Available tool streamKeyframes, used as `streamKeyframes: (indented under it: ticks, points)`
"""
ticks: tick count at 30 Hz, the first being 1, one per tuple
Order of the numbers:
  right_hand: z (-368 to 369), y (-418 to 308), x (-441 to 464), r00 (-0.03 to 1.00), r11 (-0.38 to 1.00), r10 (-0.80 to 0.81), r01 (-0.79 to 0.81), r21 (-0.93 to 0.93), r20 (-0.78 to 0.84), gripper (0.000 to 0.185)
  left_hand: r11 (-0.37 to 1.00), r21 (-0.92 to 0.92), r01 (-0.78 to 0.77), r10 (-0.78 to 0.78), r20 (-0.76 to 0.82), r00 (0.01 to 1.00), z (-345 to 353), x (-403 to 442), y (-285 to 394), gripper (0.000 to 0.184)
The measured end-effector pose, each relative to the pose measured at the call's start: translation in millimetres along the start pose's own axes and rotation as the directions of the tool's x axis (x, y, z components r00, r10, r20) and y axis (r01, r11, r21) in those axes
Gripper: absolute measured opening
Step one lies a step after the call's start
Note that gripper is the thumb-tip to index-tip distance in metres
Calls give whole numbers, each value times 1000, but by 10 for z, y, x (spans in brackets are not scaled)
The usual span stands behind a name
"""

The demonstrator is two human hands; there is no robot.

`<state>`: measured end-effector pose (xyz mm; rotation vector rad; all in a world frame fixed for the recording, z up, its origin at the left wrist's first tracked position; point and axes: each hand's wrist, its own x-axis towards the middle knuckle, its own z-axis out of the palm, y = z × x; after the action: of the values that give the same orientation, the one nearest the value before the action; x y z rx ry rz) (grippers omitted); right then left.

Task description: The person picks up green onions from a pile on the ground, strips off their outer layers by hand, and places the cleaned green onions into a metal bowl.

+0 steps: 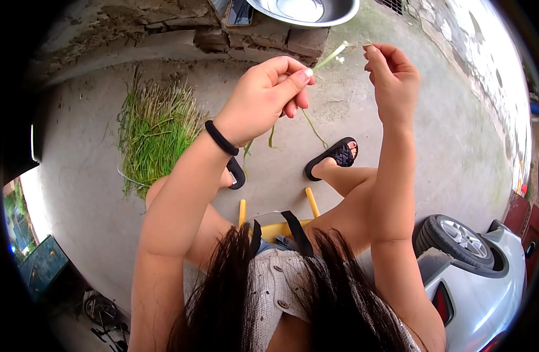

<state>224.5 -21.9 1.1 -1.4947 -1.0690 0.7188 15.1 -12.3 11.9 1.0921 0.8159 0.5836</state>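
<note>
My left hand (269,97) is closed, pinching a thin green stalk (328,59) between thumb and fingers. The stalk's pale end points up and right, towards my other hand; long green leaves hang below the fingers. Level with that end, my right hand (394,73) has thumb and index finger pinched together. Something small and pale shows at those fingertips, too fine to make out. To the left on the ground lies a large pile of similar long green stalks (155,132), its paler ends towards the right.
A metal basin (304,13) and a phone-like dark object (239,12) rest on a low brick ledge (258,41) ahead. My sandalled feet stand on concrete (281,167) beside a yellow stool (275,230). A silver car part (486,302) and a wheel (454,240) are at right.
</note>
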Motion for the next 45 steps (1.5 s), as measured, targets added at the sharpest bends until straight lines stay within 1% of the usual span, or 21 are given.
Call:
streamKeyframes:
  ticks: [4,7,8,11,12,15,16,19,20,23,24,27,31,32,33,35,36,39,41,42,45]
  points:
    - [-144,38,86,992,986,-51,31,-163,-118,18,999,-38,10,-9,14,1000,-13,-14,9,19]
    - [-237,23,124,998,937,-25,0,-349,-65,19,997,-73,1,0,19,1000,-32,-7,-8,20]
    - [-274,80,133,1000,895,-16,17,-446,5,21,996,-85,-1,3,18,1000,-40,-3,-14,21]
    - [-199,-5,65,973,836,180,-74,-544,144,24,996,-83,27,-26,13,1000,-42,4,-12,22]
    - [-145,-100,10,975,813,132,-3,-583,181,29,998,-64,30,-30,4,1000,-32,6,-17,22]
    - [-48,-76,-28,980,963,16,39,-267,199,31,1000,-4,24,-24,-32,999,-10,18,-35,21]
    - [-14,-175,-67,965,975,146,-104,-196,216,33,1000,18,15,-14,-38,999,-2,25,-41,21]
    - [77,-270,-125,903,953,295,-301,-30,314,34,998,65,-8,11,-50,999,16,40,-63,20]
    - [110,-202,-144,904,964,260,-262,-41,339,32,997,78,-14,18,-53,998,23,43,-72,20]
    - [159,-120,-174,935,982,187,-171,-81,302,29,996,86,-10,13,-39,999,30,52,-93,20]
    - [148,-122,-153,946,978,209,-195,-80,248,27,997,72,6,-3,-31,1000,29,49,-86,21]
    - [79,-114,-88,985,990,140,-138,-21,102,23,998,23,50,-50,-7,999,12,33,-41,21]
    - [-97,47,65,1000,984,-19,15,-176,-21,24,993,-63,104,-103,21,994,-36,20,-28,22]
    - [-145,57,82,1000,973,-19,21,-232,13,19,989,-86,117,-115,27,993,-45,21,-31,23]
    - [-157,28,70,996,956,-2,28,-292,87,19,989,-93,117,-115,26,993,-47,20,-28,23]
    - [-180,-31,24,972,913,44,54,-403,229,19,987,-105,119,-117,22,993,-53,16,-23,23]
    - [-172,15,12,965,902,23,91,-421,259,22,990,-88,114,-113,14,994,-54,14,-20,23]
    - [-154,-21,-15,954,941,-1,103,-322,300,23,994,-34,107,-107,-7,994,-41,14,-20,23]
    - [-95,-180,-35,948,996,34,-5,-90,316,22,994,9,106,-106,-24,994,-24,16,-20,23]
    - [-78,-221,-40,944,998,49,-63,30,327,21,994,20,105,-104,-22,994,-17,23,-24,23]
    - [-64,-129,-49,939,997,14,15,-81,343,22,993,51,110,-109,-11,994,-3,33,-39,24]
